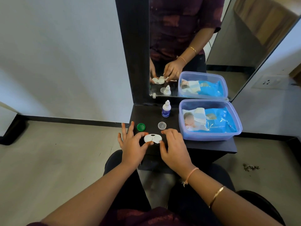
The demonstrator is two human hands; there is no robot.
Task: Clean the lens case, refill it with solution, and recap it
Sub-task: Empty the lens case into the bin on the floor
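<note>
Both hands are on the lens case (152, 138) right now: our left hand (132, 148) pinches its 9 o'clock end between thumb and forefinger, other fingers splayed, and our right hand (175, 149) grips the 3 o'clock end with its fingertips. The case sits at the near edge of the dark shelf (211, 145), both wells uncapped as far as we can tell. The green cap (141, 127) lies just off at 11 o'clock from it, the clear cap (162, 125) at 1 o'clock, and the solution bottle (166, 109) stands further back at 12. The tub of wipes (210, 119) is over at 2 o'clock.

Looks like we're at the cleaning or steadying stage. Tip for doing it well: keep the case flat and pinned by its ends so nothing touches inside the wells, and don't knock those loose caps off the shelf edge. Can't tell if the wells are wet.
</note>
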